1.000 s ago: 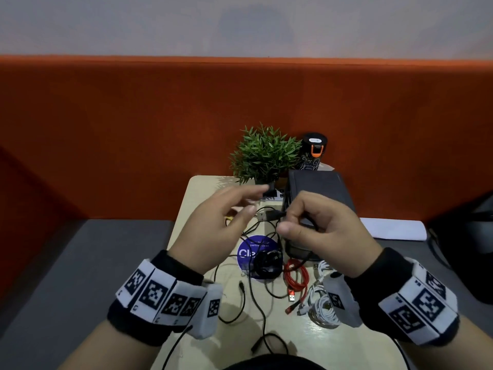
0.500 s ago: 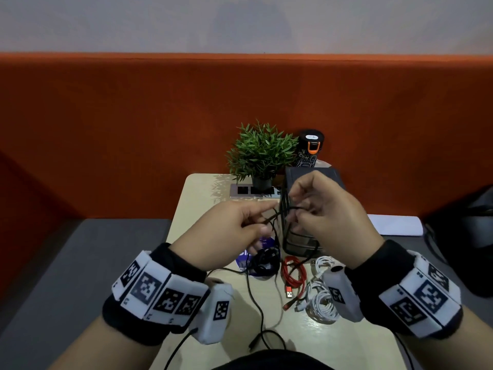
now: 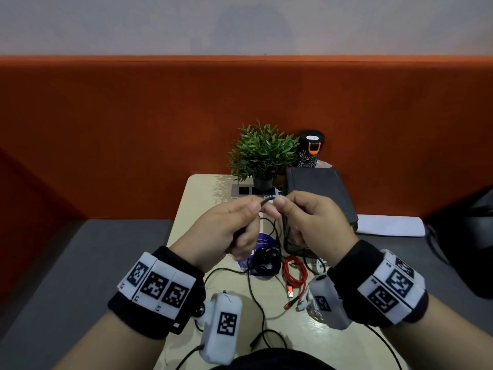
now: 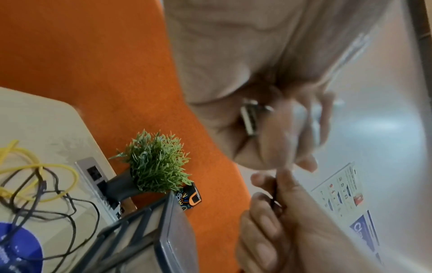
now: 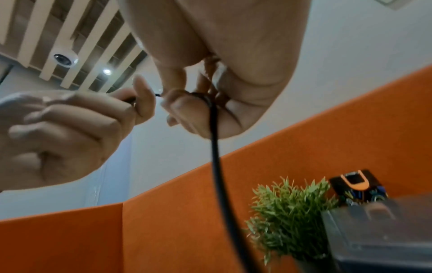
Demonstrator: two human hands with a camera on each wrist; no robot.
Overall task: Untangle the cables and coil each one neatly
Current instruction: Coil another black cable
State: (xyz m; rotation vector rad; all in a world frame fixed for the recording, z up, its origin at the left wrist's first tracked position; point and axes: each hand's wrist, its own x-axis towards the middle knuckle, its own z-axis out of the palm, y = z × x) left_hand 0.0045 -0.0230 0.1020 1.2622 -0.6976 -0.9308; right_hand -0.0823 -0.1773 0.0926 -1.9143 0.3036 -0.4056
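Both hands have closed together since the earlier frame, when the left was spread open beside the plug; now the left hand (image 3: 226, 231) and right hand (image 3: 314, 222) meet fingertip to fingertip, raised above the table (image 3: 202, 198). Each pinches the black cable (image 3: 267, 200) between thumb and forefinger, the other fingers curled in. A short arc of it bridges the two pinches, and from the right hand the rest drops straight down toward the tabletop. The left wrist view shows a metal USB plug (image 4: 249, 118) tucked inside the right hand's fingers.

Below the hands lie one coiled black cable (image 3: 265, 259), one red cable (image 3: 293, 273) and a white bundle (image 3: 316, 265) half hidden by the right wrist; a yellow cable (image 4: 35, 167) lies off to the left. That makes five cables I can count, though the white may be more than one.

Risk, as I judge it: the hanging length trails among the loose strands below, so winding quickly could drag them up and knot them again, or tighten a kink at the pinch.
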